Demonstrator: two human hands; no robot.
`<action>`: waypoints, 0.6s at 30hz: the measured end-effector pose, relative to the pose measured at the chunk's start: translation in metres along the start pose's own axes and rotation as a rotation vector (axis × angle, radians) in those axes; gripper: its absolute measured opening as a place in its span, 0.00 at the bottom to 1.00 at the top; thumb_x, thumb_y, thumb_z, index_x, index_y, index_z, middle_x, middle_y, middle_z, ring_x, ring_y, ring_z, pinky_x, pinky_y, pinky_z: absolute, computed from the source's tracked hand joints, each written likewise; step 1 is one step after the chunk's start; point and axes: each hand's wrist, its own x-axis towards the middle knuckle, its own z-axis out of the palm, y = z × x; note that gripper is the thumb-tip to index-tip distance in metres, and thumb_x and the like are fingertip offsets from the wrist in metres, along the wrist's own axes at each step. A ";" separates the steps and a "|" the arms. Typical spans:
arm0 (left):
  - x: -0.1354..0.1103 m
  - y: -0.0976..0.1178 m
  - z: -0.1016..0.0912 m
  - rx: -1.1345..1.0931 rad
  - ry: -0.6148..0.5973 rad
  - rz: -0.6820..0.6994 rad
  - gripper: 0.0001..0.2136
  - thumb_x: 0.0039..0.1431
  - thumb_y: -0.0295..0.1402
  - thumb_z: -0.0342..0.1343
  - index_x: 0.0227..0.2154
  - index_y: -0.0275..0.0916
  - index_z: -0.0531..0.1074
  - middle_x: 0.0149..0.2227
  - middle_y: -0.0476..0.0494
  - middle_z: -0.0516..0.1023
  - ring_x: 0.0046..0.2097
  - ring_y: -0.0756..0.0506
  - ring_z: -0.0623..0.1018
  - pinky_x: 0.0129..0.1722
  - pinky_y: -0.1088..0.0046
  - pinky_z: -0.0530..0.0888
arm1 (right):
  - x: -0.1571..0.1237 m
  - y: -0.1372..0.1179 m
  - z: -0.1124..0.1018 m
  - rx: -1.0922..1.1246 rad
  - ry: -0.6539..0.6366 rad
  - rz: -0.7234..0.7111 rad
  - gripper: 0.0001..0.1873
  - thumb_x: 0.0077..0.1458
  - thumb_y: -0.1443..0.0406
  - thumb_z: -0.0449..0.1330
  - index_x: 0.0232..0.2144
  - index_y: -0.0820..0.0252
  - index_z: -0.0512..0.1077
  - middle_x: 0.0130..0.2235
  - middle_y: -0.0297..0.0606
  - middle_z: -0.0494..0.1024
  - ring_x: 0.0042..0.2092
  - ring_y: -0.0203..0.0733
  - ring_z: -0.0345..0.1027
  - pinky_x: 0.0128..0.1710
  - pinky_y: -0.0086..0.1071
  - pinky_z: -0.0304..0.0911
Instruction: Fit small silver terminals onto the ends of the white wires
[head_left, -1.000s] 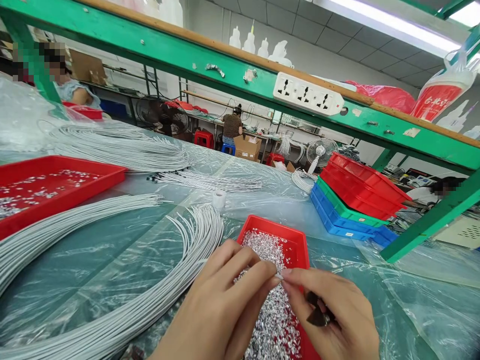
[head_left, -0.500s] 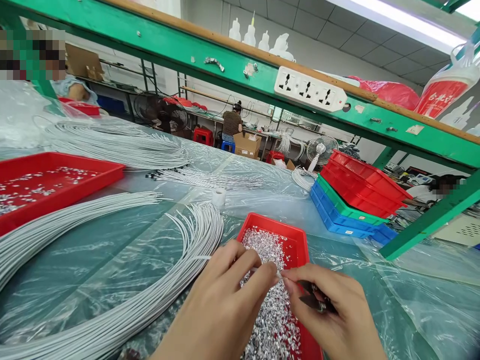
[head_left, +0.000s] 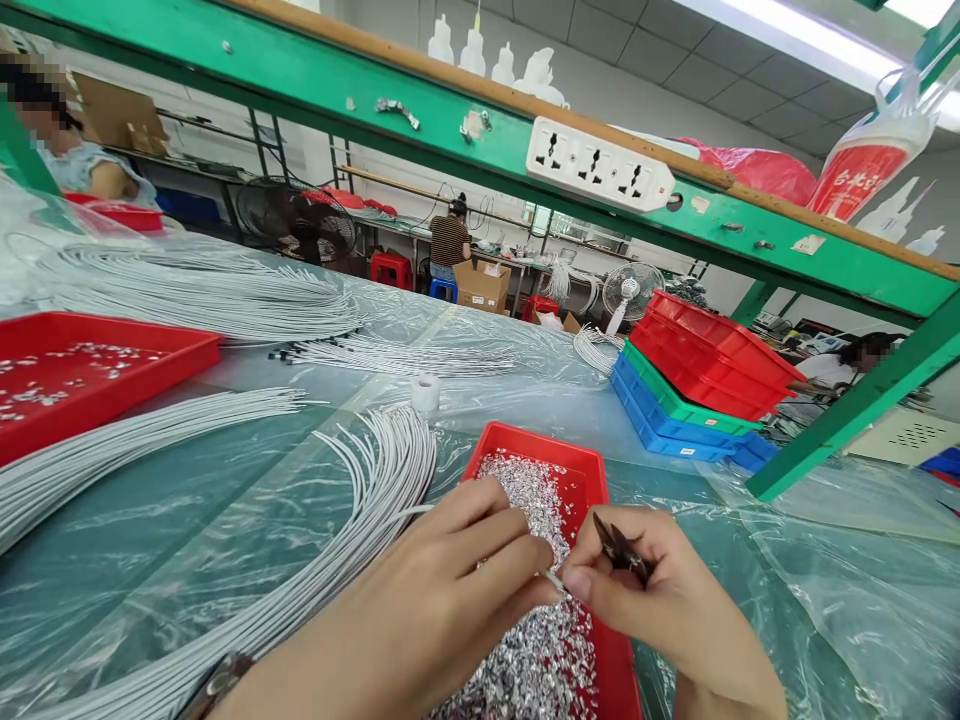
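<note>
Over a shallow red tray [head_left: 598,480] full of small silver foil bits [head_left: 536,650], both hands meet at the tip of one white cable [head_left: 555,581]. My left hand [head_left: 457,575] is closed around the cable, its end poking out past the fingertips. With thumb and forefinger my right hand [head_left: 664,590] pinches at that tip. Tucked in the same hand are dark-jawed wire cutters [head_left: 622,550], jaws pointing up and left; their handles are hidden by the palm. A thick curved bundle of white cables [head_left: 300,605] lies left of the tray.
Another red tray [head_left: 202,347] with foil scraps lies left, near more cable bundles [head_left: 187,420]. A white tape roll [head_left: 425,393] sits behind the bundle. Stacked bins [head_left: 705,350] stand right, under a green shelf beam [head_left: 300,90] with a power strip [head_left: 600,165]. Several people are further back.
My right hand has turned, so the cutters now point upward, away from the cable tip. The thumb and forefinger have come onto the tip. The view has shifted slightly.
</note>
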 end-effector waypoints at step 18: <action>-0.010 -0.006 0.000 0.048 -0.048 0.033 0.19 0.72 0.25 0.33 0.35 0.38 0.70 0.28 0.47 0.73 0.32 0.44 0.67 0.31 0.68 0.62 | -0.001 0.005 0.003 -0.082 -0.014 -0.094 0.09 0.60 0.66 0.57 0.26 0.58 0.65 0.26 0.29 0.63 0.28 0.35 0.53 0.28 0.29 0.51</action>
